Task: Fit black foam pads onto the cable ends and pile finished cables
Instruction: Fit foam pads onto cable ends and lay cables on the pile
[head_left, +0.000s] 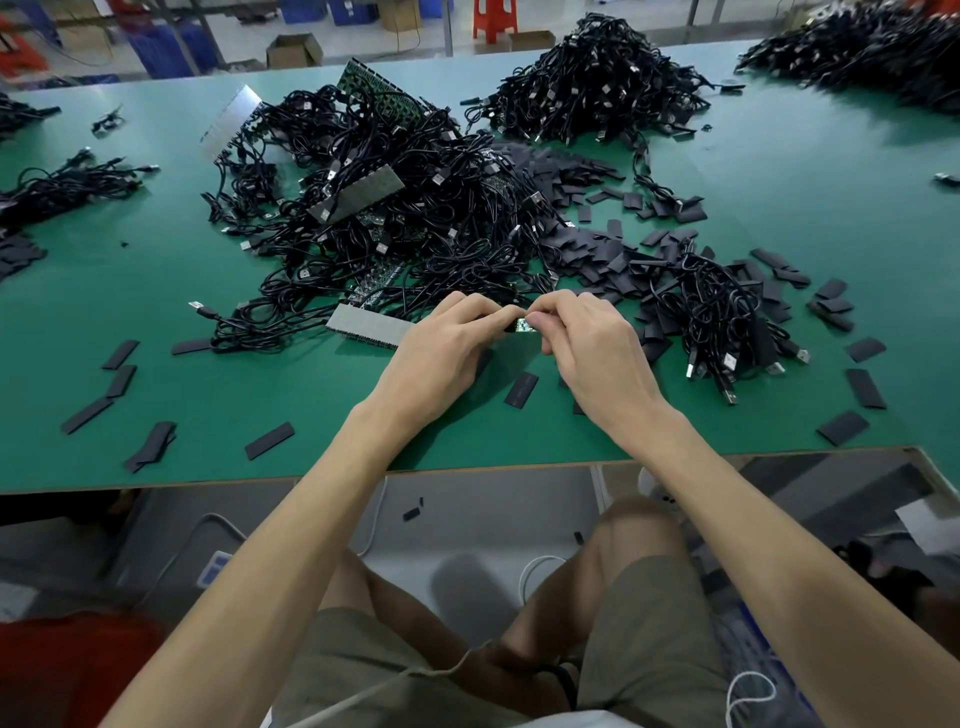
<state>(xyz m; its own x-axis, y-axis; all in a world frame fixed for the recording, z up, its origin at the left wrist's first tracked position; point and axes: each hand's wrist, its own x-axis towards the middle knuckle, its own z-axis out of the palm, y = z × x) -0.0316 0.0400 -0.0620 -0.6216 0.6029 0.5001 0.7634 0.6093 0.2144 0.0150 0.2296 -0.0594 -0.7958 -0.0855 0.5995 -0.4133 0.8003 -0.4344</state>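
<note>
Left hand: the left hand (447, 343) is over the front of the green desk (260, 395). Its fingers (467, 306) are curled and pinch a small green cable end (523, 325).
Right hand: the right hand (592, 338) touches the left one. Its fingers (556, 306) are curled too and pinch the same piece from the other side.
Cable end: it sits between the two hands, just above the desk. Something dark is right against it, but it is too hidden to tell what.
Foam pads: many black foam pads (597, 254) lie in a loose heap behind the right hand. One loose pad (521, 389) lies on the desk between the wrists. More lie near the front edge.
Cables: a big cable pile (415, 208) fills the middle of the desk. A small cable bunch (727, 306) lies just right of the hands. A back pile (597, 78) sits far off.
Grey block: a grey block (369, 325) lies flat beside the left hand.
Boxes: an open cardboard box (293, 49) stands on the floor past the desk. What is in it cannot be seen. Blue crates (171, 47) stand near it.
Writing: no words are clear enough to read.
</note>
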